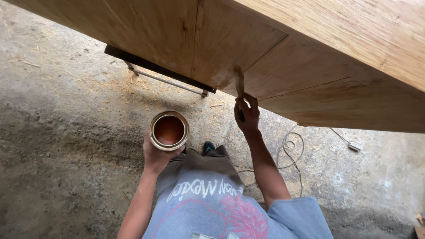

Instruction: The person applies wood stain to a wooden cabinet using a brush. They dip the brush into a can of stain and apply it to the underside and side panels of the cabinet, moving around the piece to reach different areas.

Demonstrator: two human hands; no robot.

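Biggest in my view is the wooden cabinet (pixel 283 48), a pale plywood piece with panelled fronts that fills the top and right of the frame and slants over the floor. Under it I see the concrete floor (pixel 62 132), grey and rough, strewn with sawdust and wood shavings near the cabinet's dark base strip. A thin cable (pixel 292 148) loops over the floor to the right of my arm and runs toward a small white plug block (pixel 355 146) lying just below the cabinet's edge.

Lower in the frame is my grey printed shirt (pixel 208 199).

My left hand (pixel 156 155) is wrapped from below around a round metal can (pixel 169 130), held upright and open; inside it sits a reddish-brown liquid, which fills it well up the wall. The can hangs above the floor, just in front of my chest.

My right hand (pixel 247 116) is clenched on the handle of a brush (pixel 239 84), raised, with the bristles touching the cabinet's panel where a darker wet patch shows on the wood
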